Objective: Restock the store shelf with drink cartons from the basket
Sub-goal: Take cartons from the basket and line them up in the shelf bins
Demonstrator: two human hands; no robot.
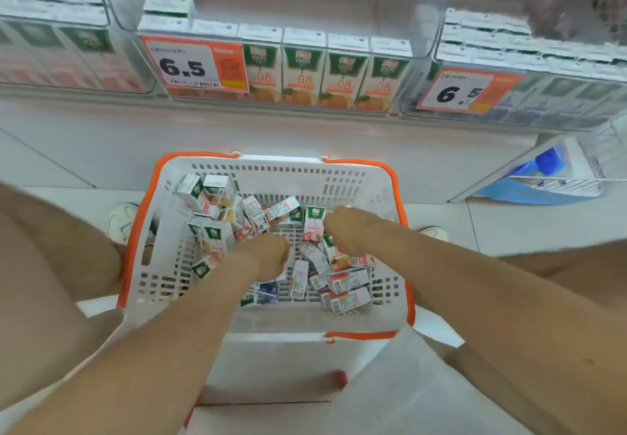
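A white basket with an orange rim (397,190) stands on the floor below the shelf and holds several small drink cartons (349,280) lying in a jumble. Both my hands reach into it. My left hand (269,255) is knuckles-up in the middle of the pile, its fingers curled down out of sight among the cartons. My right hand (349,227) is further back and grips an upright pink-and-green carton (314,226) at its left side. On the shelf (271,109), a row of orange-juice cartons (325,71) stands behind a clear front.
Price tags reading 6.5 hang on the shelf front at left (193,65) and right (464,90). More cartons fill the neighbouring shelf bays (68,48). A blue item in a wire rack (543,177) sits low at right. My shoes (122,221) flank the basket.
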